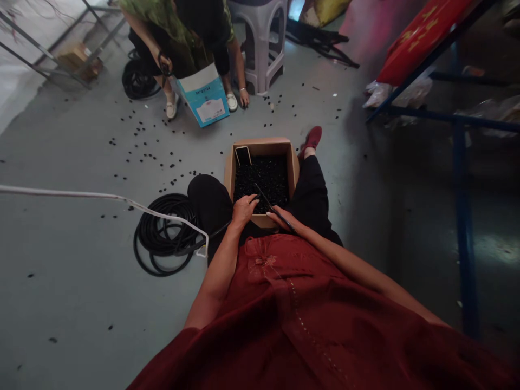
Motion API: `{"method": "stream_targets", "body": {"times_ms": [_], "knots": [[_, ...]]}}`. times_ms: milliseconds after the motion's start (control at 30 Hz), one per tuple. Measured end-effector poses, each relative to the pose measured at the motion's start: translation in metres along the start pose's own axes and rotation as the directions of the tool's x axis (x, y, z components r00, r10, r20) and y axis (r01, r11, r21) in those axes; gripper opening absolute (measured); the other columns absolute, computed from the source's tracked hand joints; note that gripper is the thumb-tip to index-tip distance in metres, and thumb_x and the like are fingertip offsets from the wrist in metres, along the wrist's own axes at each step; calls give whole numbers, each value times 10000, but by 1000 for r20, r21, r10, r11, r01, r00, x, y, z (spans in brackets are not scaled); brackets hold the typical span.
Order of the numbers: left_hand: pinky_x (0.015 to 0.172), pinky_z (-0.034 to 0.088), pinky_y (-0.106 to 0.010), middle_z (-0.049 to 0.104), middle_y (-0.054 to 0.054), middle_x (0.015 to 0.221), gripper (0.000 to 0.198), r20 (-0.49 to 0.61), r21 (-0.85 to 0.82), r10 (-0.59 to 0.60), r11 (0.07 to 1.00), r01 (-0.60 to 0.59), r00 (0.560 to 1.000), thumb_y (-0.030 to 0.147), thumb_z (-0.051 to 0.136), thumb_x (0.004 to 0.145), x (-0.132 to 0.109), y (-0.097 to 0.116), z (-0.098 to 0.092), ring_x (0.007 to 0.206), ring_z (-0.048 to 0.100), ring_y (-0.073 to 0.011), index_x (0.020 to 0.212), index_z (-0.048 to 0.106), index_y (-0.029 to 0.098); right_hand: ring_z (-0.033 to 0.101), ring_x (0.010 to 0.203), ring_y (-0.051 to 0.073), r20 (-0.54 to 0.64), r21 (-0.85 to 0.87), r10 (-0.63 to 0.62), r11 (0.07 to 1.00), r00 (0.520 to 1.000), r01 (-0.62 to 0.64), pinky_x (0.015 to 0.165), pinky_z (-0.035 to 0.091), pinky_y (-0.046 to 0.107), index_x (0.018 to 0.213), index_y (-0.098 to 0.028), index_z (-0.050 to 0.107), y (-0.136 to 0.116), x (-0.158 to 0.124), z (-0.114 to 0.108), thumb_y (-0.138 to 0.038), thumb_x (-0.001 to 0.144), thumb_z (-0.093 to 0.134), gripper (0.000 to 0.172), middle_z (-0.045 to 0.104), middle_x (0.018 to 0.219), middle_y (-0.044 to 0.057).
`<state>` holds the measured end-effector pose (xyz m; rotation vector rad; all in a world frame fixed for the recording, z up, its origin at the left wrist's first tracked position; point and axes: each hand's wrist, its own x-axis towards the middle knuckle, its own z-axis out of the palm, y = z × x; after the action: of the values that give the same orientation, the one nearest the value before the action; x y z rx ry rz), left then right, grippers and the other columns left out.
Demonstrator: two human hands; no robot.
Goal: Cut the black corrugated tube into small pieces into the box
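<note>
Sitting with your knees on either side of a cardboard box, you bent over it with both hands at its near edge. The box stood on the concrete floor, nearly full of small black pieces, with a black-faced smartphone propped in its far left corner. Your right hand gripped a thin black rod, whose far end reached over the pieces. Your left hand lay just beside it above the box, its fingers curled downward; you could not tell whether they pinched anything.

More black pieces lay scattered across the floor. A coil of black hose sat beside your left knee, and a white cable crossed above it. Ahead, a co-worker in a green patterned top crouched beside a blue-and-white carton, one hand low by the floor. Behind them stood a white plastic stool. To your right ran a blue metal frame, with a red banner and plastic bags on it.
</note>
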<state>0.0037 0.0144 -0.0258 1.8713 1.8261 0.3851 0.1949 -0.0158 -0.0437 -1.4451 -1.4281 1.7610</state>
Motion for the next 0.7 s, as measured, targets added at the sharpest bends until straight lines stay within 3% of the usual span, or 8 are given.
{"method": "stream_targets", "body": {"times_ms": [233,700], "knots": [[905,450,-260,683,-64,1101,342,-11,-21,-3,1000,3,1000,341,521,895,-1,1,-1,1019,619,-176,1194,648,237,513,726,180,-25,-294,-78,953,997,68,695,356,280,832,-223,517,6,5,-1,-295,818,632,136,580,764,6],[876,442,-259,677,-84,1078,354,6,116,-22,993,21,1000,348,492,908,-1,2,1,1001,617,-191,1204,643,224,582,700,213,-40,-538,-46,843,998,17,621,347,256,929,-254,559,6,9,1,-304,853,498,110,633,746,32]]}}
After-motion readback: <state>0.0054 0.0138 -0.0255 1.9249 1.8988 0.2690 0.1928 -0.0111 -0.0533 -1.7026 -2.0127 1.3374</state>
